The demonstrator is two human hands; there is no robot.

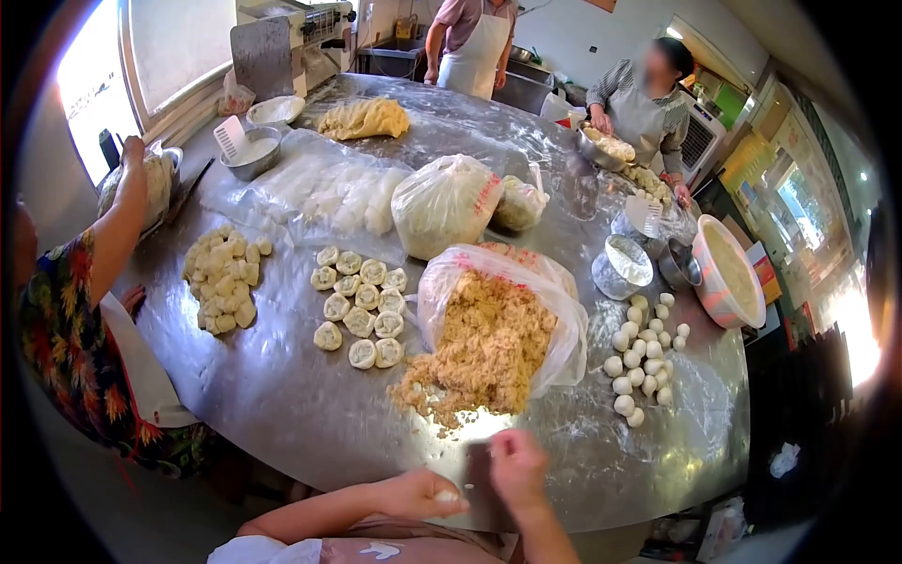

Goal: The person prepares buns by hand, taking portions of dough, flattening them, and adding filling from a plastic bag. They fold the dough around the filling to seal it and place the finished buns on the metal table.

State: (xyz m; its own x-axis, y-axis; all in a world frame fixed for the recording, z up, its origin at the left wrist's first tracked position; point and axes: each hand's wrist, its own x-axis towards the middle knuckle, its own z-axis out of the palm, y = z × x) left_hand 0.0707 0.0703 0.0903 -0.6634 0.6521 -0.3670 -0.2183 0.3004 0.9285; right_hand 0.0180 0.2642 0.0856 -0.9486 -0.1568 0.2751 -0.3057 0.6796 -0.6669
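Observation:
At the near edge of the table, my left hand (423, 493) is closed, with a small bit of white dough (446, 495) showing at its fingers. Just right of it, my right hand (520, 467) is raised with its fingers curled together; what they hold, if anything, is hidden. Beyond my hands a crumbly yellowish-brown filling (498, 329) spills from an open plastic bag (564, 352). Filled dough buns (362, 322) stand in rows left of the bag. Round white dough balls (639, 352) lie to its right.
Cut dough pieces (224, 282) are heaped at left, near a co-worker's arm (122, 202). A tied bag (446, 207), a yellow dough mass (365, 119) and a flour bowl (622, 267) lie farther back. A large tub (728, 273) stands right. Two people work at the far side.

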